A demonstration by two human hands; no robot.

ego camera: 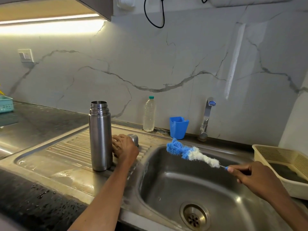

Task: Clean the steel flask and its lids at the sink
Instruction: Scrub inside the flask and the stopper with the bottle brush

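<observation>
The steel flask (pixel 100 135) stands upright and uncapped on the ribbed drainboard (pixel 66 147), left of the sink bowl (pixel 183 180). Just right of the flask, my left hand (pixel 124 146) rests on the drainboard with its fingers curled around something I cannot make out. A steel lid (pixel 134 139) stands right behind that hand. My right hand (pixel 251 175) grips the handle of a blue and white bottle brush (pixel 191 151), whose bristles hover over the sink bowl and point up-left.
A tap (pixel 206 119) rises at the back of the sink, with a blue plastic cup (pixel 178 127) and a clear water bottle (pixel 149 114) beside it. A beige basket (pixel 286 167) sits at the right, a teal basket (pixel 5 104) far left. The black counter (pixel 33 197) in front is wet.
</observation>
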